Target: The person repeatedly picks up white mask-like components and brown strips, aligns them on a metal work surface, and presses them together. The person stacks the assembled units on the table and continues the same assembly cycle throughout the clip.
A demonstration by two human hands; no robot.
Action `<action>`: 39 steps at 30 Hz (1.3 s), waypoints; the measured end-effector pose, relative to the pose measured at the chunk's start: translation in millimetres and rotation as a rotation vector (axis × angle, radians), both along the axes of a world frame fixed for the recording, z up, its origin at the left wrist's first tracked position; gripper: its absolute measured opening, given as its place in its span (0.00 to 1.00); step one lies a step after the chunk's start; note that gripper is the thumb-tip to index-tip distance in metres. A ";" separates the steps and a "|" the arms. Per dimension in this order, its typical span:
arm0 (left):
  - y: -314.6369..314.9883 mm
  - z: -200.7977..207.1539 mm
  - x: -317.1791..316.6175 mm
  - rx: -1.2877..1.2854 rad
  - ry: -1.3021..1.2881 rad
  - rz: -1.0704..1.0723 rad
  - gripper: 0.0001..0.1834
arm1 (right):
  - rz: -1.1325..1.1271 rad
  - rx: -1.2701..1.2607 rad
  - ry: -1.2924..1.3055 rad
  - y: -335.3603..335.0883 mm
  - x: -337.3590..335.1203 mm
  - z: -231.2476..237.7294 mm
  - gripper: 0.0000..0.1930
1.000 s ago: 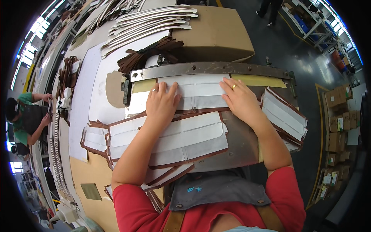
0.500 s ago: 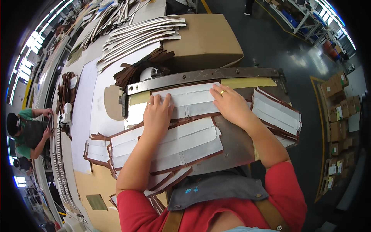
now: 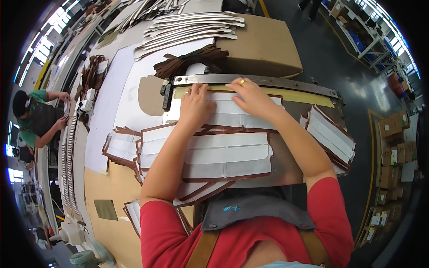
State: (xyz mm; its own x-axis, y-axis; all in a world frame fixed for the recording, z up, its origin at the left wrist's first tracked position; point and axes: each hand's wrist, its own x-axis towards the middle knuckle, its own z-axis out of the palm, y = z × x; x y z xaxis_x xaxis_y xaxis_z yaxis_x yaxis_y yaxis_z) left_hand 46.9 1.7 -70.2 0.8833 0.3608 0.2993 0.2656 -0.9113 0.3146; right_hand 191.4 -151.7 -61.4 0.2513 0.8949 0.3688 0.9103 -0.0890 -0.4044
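Note:
A white panel with brown edging [image 3: 252, 121] lies flat against the metal bar [image 3: 254, 80] of a folding-press-like plate. My left hand [image 3: 195, 106] rests on the panel's left part, fingers stretched toward the bar. My right hand [image 3: 254, 100] lies on its upper part, index finger reaching to the far edge by the bar and thumb lower on the white face. Both hands are open and grip nothing. Closer to me, overlapping the plate, lies a stack of similar white panels with brown edges [image 3: 225, 156], partly under my left forearm.
More brown-edged panels [image 3: 330, 134] sit at the plate's right end. Beyond the bar are brown strips [image 3: 190, 60], white strips [image 3: 192, 29] and a large cardboard box [image 3: 268, 47]. A yellow strip [image 3: 304, 99] runs along the bar. Another person [image 3: 38, 118] works at far left.
My right hand has moved left along the panel, closer to my left hand. Fingers of both hands now reach nearer the bar. The whole view has shifted slightly.

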 end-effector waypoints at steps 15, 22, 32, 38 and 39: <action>-12.7 5.5 0.2 0.171 0.103 0.025 0.24 | -0.191 -0.230 0.003 -46.0 20.5 13.6 0.10; -4.4 -1.9 13.5 -0.889 -0.224 -0.076 0.26 | -0.167 -0.045 0.437 -68.1 11.4 17.6 0.09; -7.6 9.0 12.2 -1.212 -0.311 -0.092 0.23 | -0.219 -0.124 0.640 -65.9 23.7 25.1 0.12; -5.4 12.6 11.7 -1.230 -0.429 -0.072 0.22 | -0.256 -0.185 0.580 -77.7 40.2 32.9 0.12; -4.4 12.0 11.9 -1.232 -0.439 -0.074 0.22 | -0.275 -0.216 0.581 -85.8 46.1 32.5 0.11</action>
